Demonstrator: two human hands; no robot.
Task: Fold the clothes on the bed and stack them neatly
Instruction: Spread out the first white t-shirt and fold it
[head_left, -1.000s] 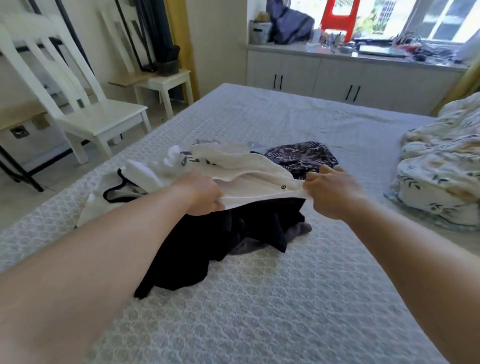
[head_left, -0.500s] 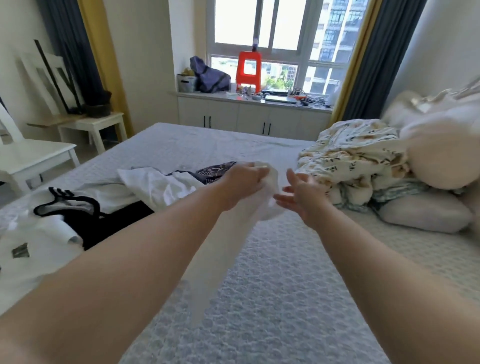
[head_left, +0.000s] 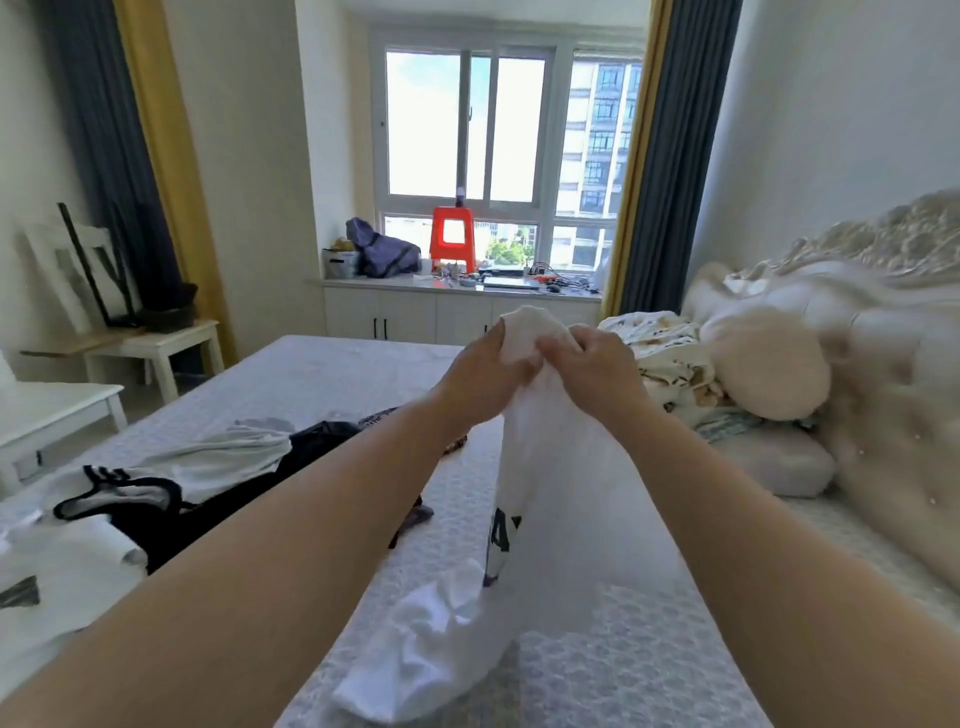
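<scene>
A white garment (head_left: 550, 499) with dark lettering hangs from both my hands above the bed (head_left: 649, 649); its lower end bunches on the bedspread. My left hand (head_left: 480, 379) and my right hand (head_left: 592, 364) grip its top edge close together, fingers curled round the cloth. To the left lies a loose pile of clothes: a black garment (head_left: 218, 499), a white shirt with black trim (head_left: 78, 545) and a pale grey-white piece (head_left: 228, 454). My left forearm hides part of the pile.
A crumpled floral quilt (head_left: 660, 358) and pillows (head_left: 769, 462) fill the bed's right side against the padded headboard (head_left: 893, 364). White chairs (head_left: 57, 410) and a small table (head_left: 156, 343) stand left of the bed. A cabinet (head_left: 415, 312) under the window carries a red stool.
My view has risen and turned right. The white garment came up off the pile and now hangs over the bed's middle; my right hand, open a moment ago, has closed on it beside my left.
</scene>
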